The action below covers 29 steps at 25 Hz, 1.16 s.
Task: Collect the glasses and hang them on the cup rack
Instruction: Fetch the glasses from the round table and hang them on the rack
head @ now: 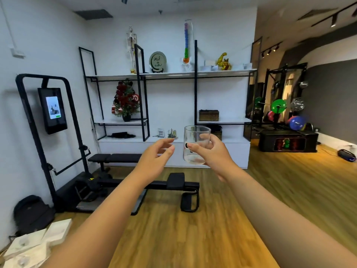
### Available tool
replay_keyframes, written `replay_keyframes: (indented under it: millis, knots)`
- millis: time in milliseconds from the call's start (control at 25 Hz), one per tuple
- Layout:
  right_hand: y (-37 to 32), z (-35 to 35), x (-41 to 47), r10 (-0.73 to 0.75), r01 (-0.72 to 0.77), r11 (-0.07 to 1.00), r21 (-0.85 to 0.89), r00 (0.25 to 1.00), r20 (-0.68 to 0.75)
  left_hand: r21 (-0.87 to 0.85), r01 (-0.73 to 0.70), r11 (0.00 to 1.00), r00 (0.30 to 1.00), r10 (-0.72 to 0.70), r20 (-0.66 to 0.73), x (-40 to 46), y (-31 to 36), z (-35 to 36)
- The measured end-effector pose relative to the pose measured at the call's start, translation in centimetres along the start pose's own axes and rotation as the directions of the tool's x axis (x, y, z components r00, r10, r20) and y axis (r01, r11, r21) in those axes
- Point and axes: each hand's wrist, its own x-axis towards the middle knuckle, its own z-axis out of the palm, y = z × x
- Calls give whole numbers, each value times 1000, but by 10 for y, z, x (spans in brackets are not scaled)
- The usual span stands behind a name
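My right hand (214, 153) grips a clear drinking glass (195, 138) with a small black print low on its side, held upright at chest height in the middle of the view. My left hand (156, 155) hovers just left of the glass with its fingers loosely spread, holding nothing and a small gap away from the glass. A small rack-like stand (172, 133) sits on the low white shelf behind my hands; it is too small and blurred to say what it is.
A black weight bench (173, 184) lies across the wooden floor straight ahead. Black-framed white shelving (170, 74) with ornaments lines the far wall. An exercise machine with a screen (52, 111) stands left. White boxes (34, 242) lie bottom left. Gym weights (280, 107) fill the right.
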Motion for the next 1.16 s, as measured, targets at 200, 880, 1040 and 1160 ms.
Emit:
replay_keyframes:
  millis: [200, 880, 1040, 1160]
  knots:
    - [21, -65, 33, -11, 7, 998, -59, 998, -67, 31, -23, 999, 998, 22, 53, 45, 10, 57]
    - [61, -263, 201, -38, 25, 985, -172, 996, -75, 66, -53, 996, 998, 50, 49, 225, 9, 243]
    - [85, -272, 249, -18, -1, 985, -171, 994, -109, 72, -69, 995, 995, 63, 80, 276, -11, 270]
    - [102, -273, 284, -29, 4, 978, -207, 993, -118, 67, -98, 993, 992, 91, 91, 320, -32, 282]
